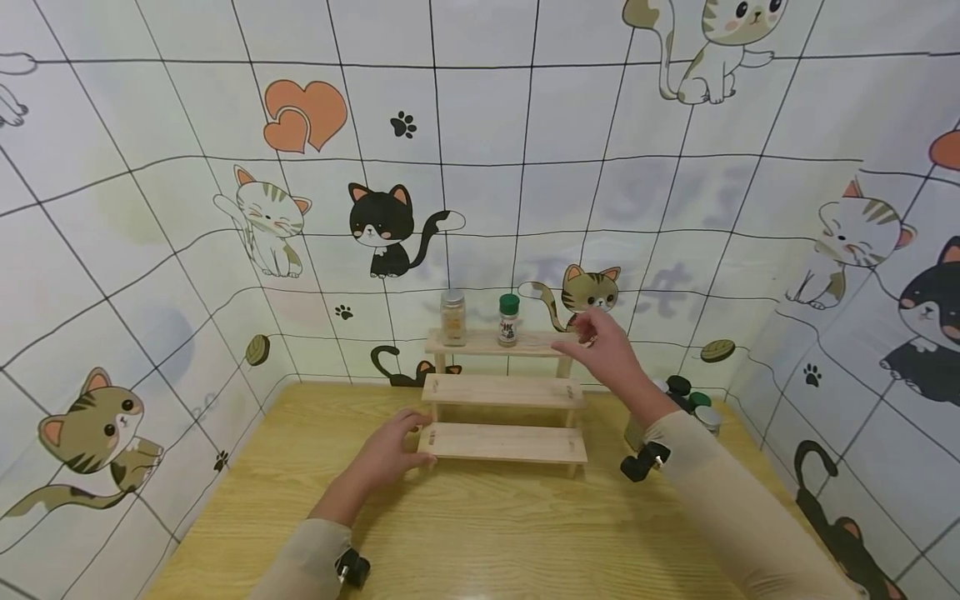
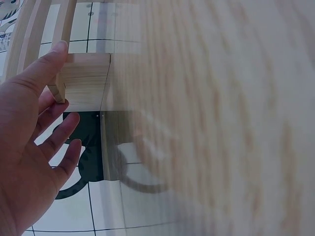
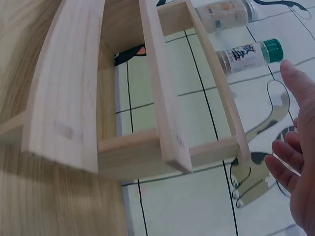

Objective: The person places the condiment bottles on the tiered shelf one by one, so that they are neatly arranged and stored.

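Observation:
A three-tiered wooden shelf rack (image 1: 502, 442) stands near the back of the table. My left hand (image 1: 386, 450) holds the left end of its lowest board, thumb at the front edge and fingers behind. In the left wrist view, that board end (image 2: 56, 88) sits between thumb and index finger, the other fingers loosely spread. On the top tier stand a clear jar (image 1: 453, 321) with a pale lid and a green-capped seasoning bottle (image 1: 508, 321). My right hand (image 1: 603, 354) is at the top tier's right end, fingers loosely bent and holding nothing.
Several more seasoning jars (image 1: 701, 404), with black, green and pale lids, are grouped at the back right, partly behind my right forearm. A cat-patterned cloth (image 1: 480, 192) encloses the wooden table (image 1: 480, 533) at the back and sides.

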Motion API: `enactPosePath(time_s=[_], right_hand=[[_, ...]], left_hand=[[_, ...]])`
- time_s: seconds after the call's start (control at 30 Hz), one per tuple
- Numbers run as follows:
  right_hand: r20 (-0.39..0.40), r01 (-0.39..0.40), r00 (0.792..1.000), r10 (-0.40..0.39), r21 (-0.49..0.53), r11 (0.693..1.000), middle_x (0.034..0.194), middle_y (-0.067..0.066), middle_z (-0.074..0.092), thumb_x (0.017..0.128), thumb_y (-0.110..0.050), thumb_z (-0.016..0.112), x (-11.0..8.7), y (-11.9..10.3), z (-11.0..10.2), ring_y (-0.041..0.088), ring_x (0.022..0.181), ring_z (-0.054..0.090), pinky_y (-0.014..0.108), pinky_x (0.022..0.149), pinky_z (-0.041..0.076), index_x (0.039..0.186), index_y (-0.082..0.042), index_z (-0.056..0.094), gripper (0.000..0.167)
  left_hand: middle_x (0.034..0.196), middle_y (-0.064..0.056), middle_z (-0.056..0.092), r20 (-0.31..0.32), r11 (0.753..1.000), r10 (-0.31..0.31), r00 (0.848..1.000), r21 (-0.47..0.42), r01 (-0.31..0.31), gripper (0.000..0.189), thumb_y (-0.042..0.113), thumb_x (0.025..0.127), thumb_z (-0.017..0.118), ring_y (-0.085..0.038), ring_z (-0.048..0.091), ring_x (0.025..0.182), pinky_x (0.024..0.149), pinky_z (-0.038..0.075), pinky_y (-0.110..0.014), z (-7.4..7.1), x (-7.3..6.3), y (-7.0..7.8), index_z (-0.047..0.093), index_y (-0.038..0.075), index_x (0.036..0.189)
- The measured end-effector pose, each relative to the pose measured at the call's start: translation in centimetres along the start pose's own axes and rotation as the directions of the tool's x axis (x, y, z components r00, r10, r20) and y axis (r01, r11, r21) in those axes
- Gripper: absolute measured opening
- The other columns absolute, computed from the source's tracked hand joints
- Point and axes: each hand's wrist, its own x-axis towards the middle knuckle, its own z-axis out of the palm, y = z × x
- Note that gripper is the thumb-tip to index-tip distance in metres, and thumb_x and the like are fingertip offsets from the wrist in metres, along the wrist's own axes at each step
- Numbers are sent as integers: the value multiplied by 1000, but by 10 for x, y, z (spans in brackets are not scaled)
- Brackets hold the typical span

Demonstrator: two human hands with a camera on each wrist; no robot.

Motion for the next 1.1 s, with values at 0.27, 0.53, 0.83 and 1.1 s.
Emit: enactPosePath(time_s=[0.27, 0.53, 0.83, 1.1], right_hand=[[-18, -15, 1000, 14, -92, 996, 123, 19, 60, 103, -41, 82, -31, 24, -32, 35, 107, 64, 54, 91, 55, 132, -3, 60, 53], [-88, -67, 995, 56, -134, 989, 121, 18, 63, 103, -42, 82, -58, 43, -57, 35, 106, 66, 46, 87, 57, 132, -3, 63, 52], [-173, -80, 984, 36, -254, 964, 120, 17, 64, 104, -34, 82, -89, 76, -84, 34, 100, 69, 21, 77, 52, 127, -3, 65, 42], [-240, -150, 967, 83, -273, 950, 129, 21, 60, 107, -31, 79, -115, 94, -101, 40, 114, 61, 35, 87, 49, 132, 2, 64, 44]], left_hand=[[148, -4, 62, 4, 1000, 10, 1000, -7, -10, 69, 34, 93, 93, -34, 65, 132, 106, 55, -59, 2, 0, -3, 65, 10, 151], [148, -5, 61, 0, 1000, 11, 1000, -12, -11, 69, 34, 93, 93, -33, 65, 132, 106, 55, -59, 1, -1, -3, 65, 10, 151], [149, -5, 61, 3, 1000, 12, 1000, -22, -12, 70, 34, 93, 93, -34, 65, 133, 108, 54, -60, 3, 0, -3, 64, 10, 152], [150, -2, 60, 7, 1000, 1, 1000, -16, 0, 70, 36, 93, 93, -34, 65, 135, 109, 53, -60, 3, 1, -6, 65, 13, 152]])
